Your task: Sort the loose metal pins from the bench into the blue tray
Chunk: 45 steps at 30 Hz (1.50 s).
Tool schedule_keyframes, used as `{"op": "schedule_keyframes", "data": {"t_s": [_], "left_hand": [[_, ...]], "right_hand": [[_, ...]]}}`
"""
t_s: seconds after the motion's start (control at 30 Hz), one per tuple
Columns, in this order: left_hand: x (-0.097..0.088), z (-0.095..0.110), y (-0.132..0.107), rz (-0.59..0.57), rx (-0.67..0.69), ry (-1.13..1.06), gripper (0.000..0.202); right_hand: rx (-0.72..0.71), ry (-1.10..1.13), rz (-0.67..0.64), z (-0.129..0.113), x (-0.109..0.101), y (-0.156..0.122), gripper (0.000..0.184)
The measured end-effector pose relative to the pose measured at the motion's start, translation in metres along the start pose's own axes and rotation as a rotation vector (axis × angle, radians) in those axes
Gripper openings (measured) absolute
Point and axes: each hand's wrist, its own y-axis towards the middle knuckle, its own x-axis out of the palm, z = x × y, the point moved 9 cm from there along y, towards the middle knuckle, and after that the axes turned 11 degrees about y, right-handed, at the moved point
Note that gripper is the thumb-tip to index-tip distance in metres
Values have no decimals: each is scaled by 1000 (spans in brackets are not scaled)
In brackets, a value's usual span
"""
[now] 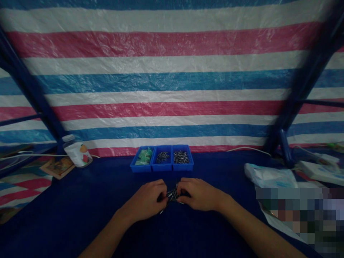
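A small bundle of metal pins point(172, 196) lies on the dark blue tabletop point(107, 193), pinched from both sides by the curled fingertips of the left hand point(146, 200) and right hand point(200, 195). A loose grip could let pins slide out and vanish against the dark cloth. Just beyond stand three blue trays point(162, 167) of green pieces point(144, 157) and more pins; a bottle point(76, 151) on the left and a plastic bag point(268, 175) on the right sit well apart.

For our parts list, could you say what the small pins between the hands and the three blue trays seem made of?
The small grey pins look like metal, given their bright glints. The three blue rectangular trays are probably moulded plastic: uniform matte colour, thin walls.
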Motion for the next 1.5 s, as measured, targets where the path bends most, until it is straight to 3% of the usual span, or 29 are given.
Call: {"op": "schedule_keyframes", "data": {"t_s": [0.4,0.8,1.5], "left_hand": [[-1,1,-1,12,-1,15,9],[-3,0,1,68,-13,40,17],[-3,4,1,102,33,18,10]], "right_hand": [[-11,-19,23,5,3,2,6],[-38,-72,30,-5,2,2,12],[-113,-81,23,-1,0,3,21]]}}
